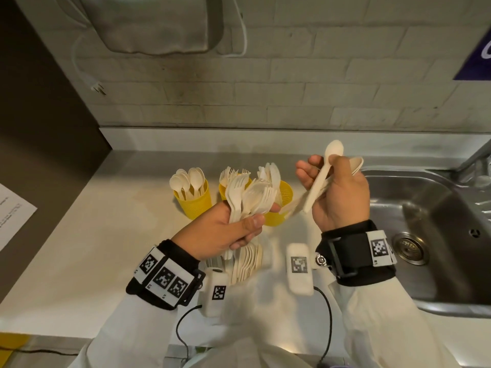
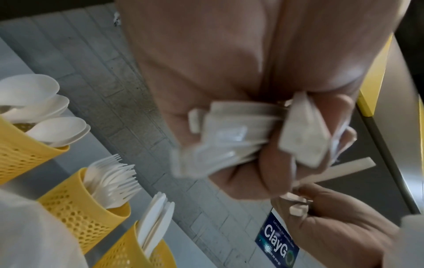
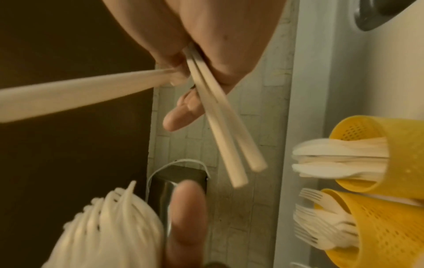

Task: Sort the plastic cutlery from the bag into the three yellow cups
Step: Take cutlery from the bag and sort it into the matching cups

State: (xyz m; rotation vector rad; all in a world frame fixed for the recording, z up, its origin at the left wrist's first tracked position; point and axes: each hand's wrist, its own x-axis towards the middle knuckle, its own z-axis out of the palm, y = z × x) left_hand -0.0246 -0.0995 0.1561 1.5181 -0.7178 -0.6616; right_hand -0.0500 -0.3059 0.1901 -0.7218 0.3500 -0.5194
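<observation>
Cutlery is the matter here, white plastic pieces partly sorted into three yellow cups on the pale counter (image 1: 93,235). Going from the left, a sheet of paper (image 1: 13,216) lies at the counter's edge, its print too small to read. Next stands the spoon cup (image 1: 193,200), bowls up, then the fork cup (image 1: 224,188) with tines up, then the knife cup (image 1: 281,200), partly hidden behind the hands; standing the pieces handle-down probably keeps each kind easy to tell apart.

In front of the cups, the left hand (image 1: 225,232) is closed around a mixed bundle (image 1: 249,197) of forks and spoons, gripped by the handles so the heads fan out, which looks meant to let single pieces be picked off. More unsorted pieces (image 1: 247,261) lie on the counter below it; no bag can be made out.

To the right, the right hand (image 1: 337,197) pinches a spoon (image 1: 325,176) and holds a couple more handles beneath it, seemingly gathering spoons before carrying them across to the leftmost cup.

Farthest right is a steel sink (image 1: 425,208). The left wrist view catches a blue wall sign (image 2: 277,235) reading "ClayG", its smaller lines illegible.
</observation>
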